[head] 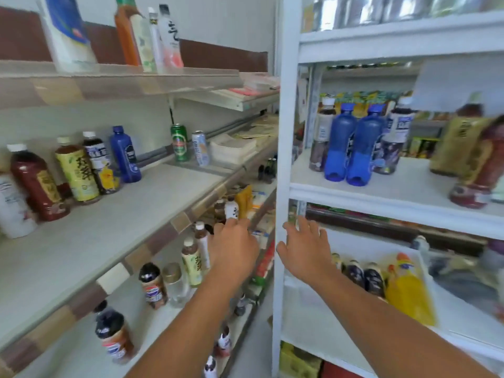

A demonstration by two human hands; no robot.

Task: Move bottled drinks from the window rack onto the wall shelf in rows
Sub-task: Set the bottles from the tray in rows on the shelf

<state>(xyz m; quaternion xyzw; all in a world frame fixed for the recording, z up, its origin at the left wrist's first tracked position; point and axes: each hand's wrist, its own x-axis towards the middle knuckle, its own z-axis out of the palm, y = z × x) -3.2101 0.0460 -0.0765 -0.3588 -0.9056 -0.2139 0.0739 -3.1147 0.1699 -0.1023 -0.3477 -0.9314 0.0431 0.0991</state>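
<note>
bottles first: two translucent blue plastic bottles stand side by side on the white window rack, one tier above the right hand, whose fingers are spread and hold nothing, just by the rack's upright. the left hand is bare too, fingers loosely bent. i cannot tell whether they touch the small white bottle ahead. likely best: raise each hand to a blue bottle, grip its waist — then set both up-left of the left fingers, on the grey wall shelf, in line.

bright daylight from right | motion blur throughout | wide-angle bending at edges
</note>
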